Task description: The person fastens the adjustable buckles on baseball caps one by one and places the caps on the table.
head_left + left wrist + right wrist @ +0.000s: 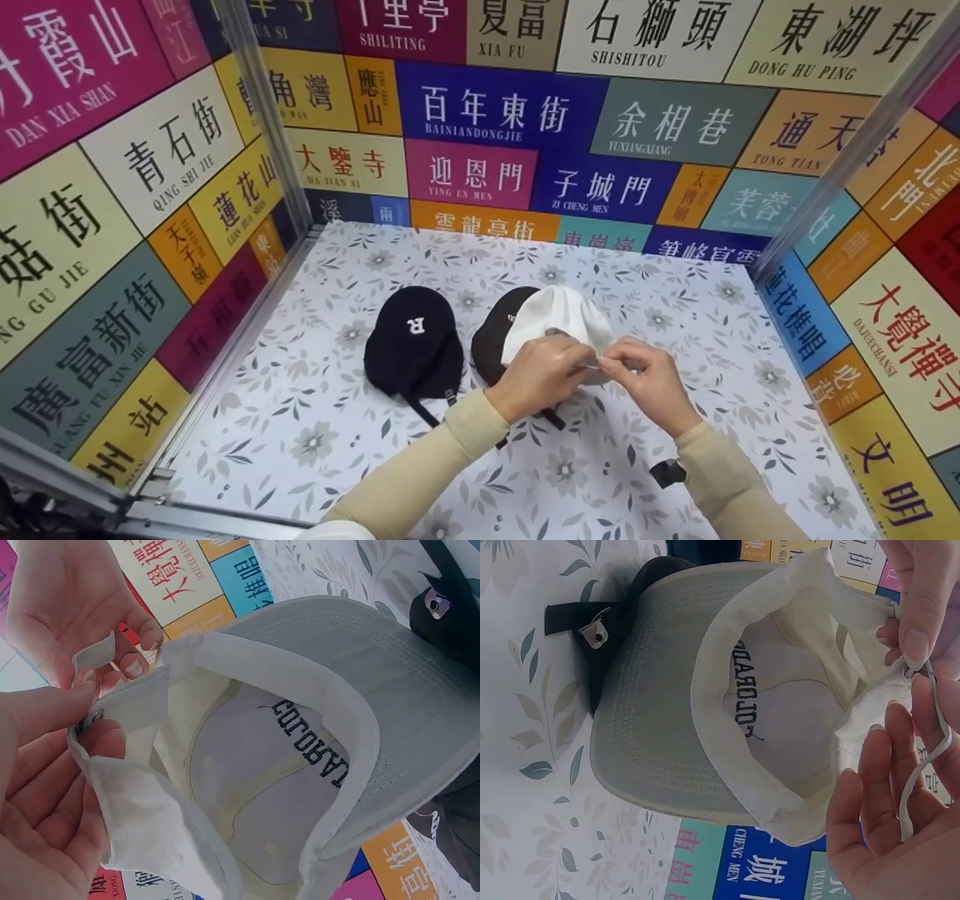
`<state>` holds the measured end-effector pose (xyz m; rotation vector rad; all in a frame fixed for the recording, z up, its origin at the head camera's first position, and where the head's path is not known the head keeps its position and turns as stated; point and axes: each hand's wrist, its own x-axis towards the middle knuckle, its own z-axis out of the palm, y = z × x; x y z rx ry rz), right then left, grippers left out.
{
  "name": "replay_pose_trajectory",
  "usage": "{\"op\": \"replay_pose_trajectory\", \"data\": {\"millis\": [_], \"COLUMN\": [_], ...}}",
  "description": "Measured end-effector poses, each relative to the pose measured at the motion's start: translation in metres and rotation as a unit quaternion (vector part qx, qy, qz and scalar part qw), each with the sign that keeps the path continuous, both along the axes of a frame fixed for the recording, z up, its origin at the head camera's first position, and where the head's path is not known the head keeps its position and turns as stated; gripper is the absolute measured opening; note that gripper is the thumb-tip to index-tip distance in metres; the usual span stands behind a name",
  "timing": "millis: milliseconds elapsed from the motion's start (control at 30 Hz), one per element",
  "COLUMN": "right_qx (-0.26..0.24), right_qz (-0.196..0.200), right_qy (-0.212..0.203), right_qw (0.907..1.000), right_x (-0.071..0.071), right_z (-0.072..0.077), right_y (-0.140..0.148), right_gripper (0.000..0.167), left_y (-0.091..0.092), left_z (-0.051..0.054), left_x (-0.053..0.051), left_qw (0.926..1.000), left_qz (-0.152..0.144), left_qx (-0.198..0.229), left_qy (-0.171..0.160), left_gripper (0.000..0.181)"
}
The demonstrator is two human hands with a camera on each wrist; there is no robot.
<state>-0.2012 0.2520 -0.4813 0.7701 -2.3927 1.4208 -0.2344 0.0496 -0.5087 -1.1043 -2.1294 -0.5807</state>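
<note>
A white cap [555, 315] is held up on its side, its inside and grey-looking brim [322, 637] turned to the wrist cameras. Dark stitched letters [746, 690] show inside it. My left hand [544, 371] pinches the back strap at its small metal buckle [909, 673], thumb on top. Opposite it, my right hand [649, 375] pinches the same strap with thumb and fingertips. The strap's loose end [922, 765] curls out past the right fingers. Fingers partly cover the buckle, so how the strap is threaded cannot be told.
A black cap [412, 337] with a white R lies to the left on the flower-patterned tabletop [315, 442]. Partly behind the white cap is a dark brown cap [491, 341]. Both have straps trailing toward me. Sign-covered panels [495, 105] in metal frames stand around the table.
</note>
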Motion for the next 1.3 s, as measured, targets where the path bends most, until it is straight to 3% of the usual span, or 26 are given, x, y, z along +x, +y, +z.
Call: {"op": "replay_pose_trajectory", "data": {"millis": [400,600,733,967,1300], "right_qx": [-0.008,0.036,0.059,0.066,0.047], "right_qz": [-0.009,-0.038,-0.044,-0.047,-0.049], "right_qy": [-0.004,0.040,0.069,0.053,0.049], "right_qw": [0.9999,0.9978,0.9949,0.9953,0.9965], "right_x": [-0.003,-0.014,-0.018,-0.017,-0.018], "right_z": [-0.012,-0.028,-0.028,-0.026,-0.028], "right_y": [0.000,0.006,0.007,0.003,0.000], "right_gripper": [0.013,0.005,0.005,0.006,0.006], "left_y": [-0.001,0.000,0.001,0.001,-0.001], "left_z": [0.002,0.004,0.006,0.005,0.004], "left_x": [0.003,0.006,0.007,0.008,0.009], "left_qw": [0.9994,0.9977,0.9955,0.9916,0.9934], "left_qz": [0.017,0.034,0.043,0.059,0.055], "left_qx": [-0.008,-0.019,-0.031,-0.047,-0.037], "left_qy": [0.029,0.055,0.078,0.105,0.094], "left_gripper": [0.020,0.020,0.024,0.026,0.022]}}
